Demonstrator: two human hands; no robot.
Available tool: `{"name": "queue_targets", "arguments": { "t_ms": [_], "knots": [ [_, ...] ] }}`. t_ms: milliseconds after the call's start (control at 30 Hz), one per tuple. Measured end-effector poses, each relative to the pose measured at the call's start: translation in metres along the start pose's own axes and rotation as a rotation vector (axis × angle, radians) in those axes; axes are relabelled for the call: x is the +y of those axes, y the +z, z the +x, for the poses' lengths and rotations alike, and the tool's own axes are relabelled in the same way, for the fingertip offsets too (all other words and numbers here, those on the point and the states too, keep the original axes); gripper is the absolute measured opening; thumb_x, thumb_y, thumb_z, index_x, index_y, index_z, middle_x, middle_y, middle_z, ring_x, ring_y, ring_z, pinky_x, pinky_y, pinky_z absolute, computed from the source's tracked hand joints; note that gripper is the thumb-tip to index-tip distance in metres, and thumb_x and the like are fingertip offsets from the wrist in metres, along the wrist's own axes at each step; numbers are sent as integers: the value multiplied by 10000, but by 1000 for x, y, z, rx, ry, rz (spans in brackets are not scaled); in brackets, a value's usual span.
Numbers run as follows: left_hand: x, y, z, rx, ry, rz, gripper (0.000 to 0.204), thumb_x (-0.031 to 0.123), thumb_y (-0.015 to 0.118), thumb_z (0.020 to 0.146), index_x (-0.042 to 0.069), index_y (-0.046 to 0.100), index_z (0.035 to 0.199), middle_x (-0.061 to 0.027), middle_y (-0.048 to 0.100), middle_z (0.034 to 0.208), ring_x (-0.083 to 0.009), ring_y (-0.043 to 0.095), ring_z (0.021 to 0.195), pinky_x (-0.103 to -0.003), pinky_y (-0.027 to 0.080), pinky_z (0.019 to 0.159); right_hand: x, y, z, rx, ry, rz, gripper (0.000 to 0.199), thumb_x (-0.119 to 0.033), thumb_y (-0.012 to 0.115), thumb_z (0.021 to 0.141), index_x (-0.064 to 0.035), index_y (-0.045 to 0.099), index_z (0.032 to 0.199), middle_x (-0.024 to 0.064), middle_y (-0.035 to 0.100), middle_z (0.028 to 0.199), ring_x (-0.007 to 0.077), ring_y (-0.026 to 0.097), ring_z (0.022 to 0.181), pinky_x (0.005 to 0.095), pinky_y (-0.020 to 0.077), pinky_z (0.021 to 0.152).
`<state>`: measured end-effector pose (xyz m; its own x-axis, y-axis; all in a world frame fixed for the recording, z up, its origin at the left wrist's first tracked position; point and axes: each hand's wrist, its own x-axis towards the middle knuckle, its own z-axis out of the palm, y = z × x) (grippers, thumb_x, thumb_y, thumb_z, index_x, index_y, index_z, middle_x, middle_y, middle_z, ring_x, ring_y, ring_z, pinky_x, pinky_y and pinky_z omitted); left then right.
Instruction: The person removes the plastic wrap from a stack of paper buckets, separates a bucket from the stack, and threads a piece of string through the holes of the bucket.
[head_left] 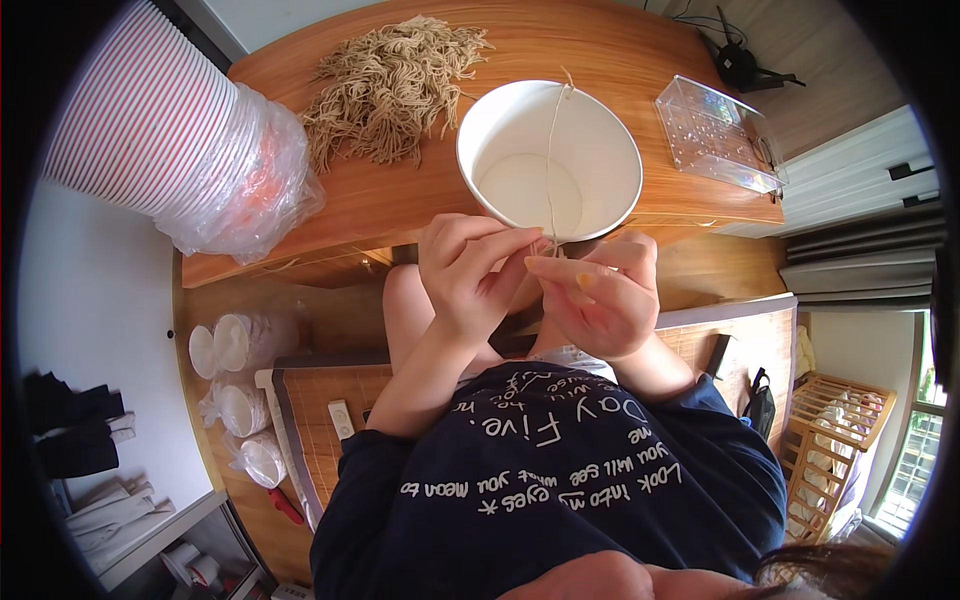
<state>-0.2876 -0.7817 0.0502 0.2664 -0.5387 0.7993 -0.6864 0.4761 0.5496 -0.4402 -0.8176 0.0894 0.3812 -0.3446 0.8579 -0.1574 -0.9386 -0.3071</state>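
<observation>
A person seated at a curved wooden surface (640, 70) works a length of pale string (551, 150) at the near rim of a white paper tub (548, 160). The tub, the largest thing in hand, stands upright at the surface's front edge with its open mouth facing up; it looks empty. A tall stack of the same tubs (150, 120), red-striped and partly sleeved in clear plastic, lies on its side at the left, mouths turned left and away from the worker. Between stack and tub sits a loose heap of cut strings (390, 85). A clear plastic box (715, 135) rests at the right edge.

The string runs nearly straight across the tub's mouth, from the far rim toward the worker, its long axis pointing front to back and its near end ending at the fingers. The left hand (465, 275) pinches that near end between thumb and forefinger, a narrow grip closed on the strand. The right hand (600, 295) meets it fingertip to fingertip, also closed narrowly on the string just below the rim.

Judging by the layout, one end appears already fixed at the far rim, and the near end is not yet secured. The heap and the stack suggest many tubs remain.
</observation>
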Motion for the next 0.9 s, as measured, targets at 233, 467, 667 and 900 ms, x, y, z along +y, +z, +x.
{"name": "queue_targets", "arguments": {
  "t_ms": [233,467,667,900],
  "knots": [
    [-1,0,-2,6,-6,39,292,74,818,637,189,753,897,54,614,819,-180,566,734,-313,417,660,2,-9,0,-51,32,17,373,-3,820,625,-156,732,954,-34,677,950,144,573,769,286,439,599],
    [4,-2,-4,38,63,40,292,81,834,603,170,756,871,53,611,822,-185,574,753,-313,422,669,11,-5,-8,-28,74,30,390,-32,815,660,-96,642,1003,24,696,971,165,572,777,281,448,609],
    [6,-2,0,29,60,53,310,91,846,571,172,756,857,55,608,817,-178,563,743,-312,421,671,14,-6,-12,-57,95,54,572,-98,850,670,-92,539,1149,-10,689,956,169,531,833,277,455,638],
    [2,-2,-3,41,60,61,317,80,844,572,173,756,861,60,613,811,-178,555,743,-312,415,671,23,3,-20,10,94,-32,509,-58,866,644,-119,603,1075,-30,689,943,162,520,816,276,439,643]
  ]
}}
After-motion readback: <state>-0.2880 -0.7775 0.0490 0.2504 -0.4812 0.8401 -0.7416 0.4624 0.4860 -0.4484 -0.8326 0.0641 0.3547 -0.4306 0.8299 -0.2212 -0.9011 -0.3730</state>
